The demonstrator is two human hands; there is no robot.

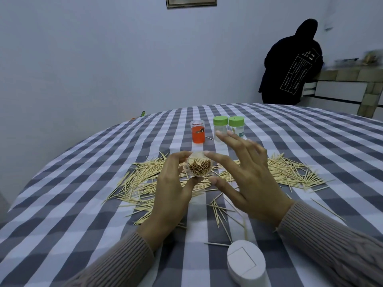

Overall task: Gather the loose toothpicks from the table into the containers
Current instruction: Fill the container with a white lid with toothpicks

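Note:
My left hand (170,191) grips a small clear container (199,164) packed with toothpicks, its open mouth tilted toward me. Just right of it my right hand (246,175) hovers with fingers spread and holds nothing; its forefinger tip nears the container's rim. Loose toothpicks (290,172) lie scattered in a wide band across the checked tablecloth (83,183), under and beside both hands. Further back stand an orange-labelled clear container (198,132) and two clear containers with green lids (220,129) (236,126).
A white oval lid or box (245,264) sits near the table's front edge at right. A person in a dark hooded top (290,65) stands at a counter beyond the table, back turned. The round table's edge curves away at left.

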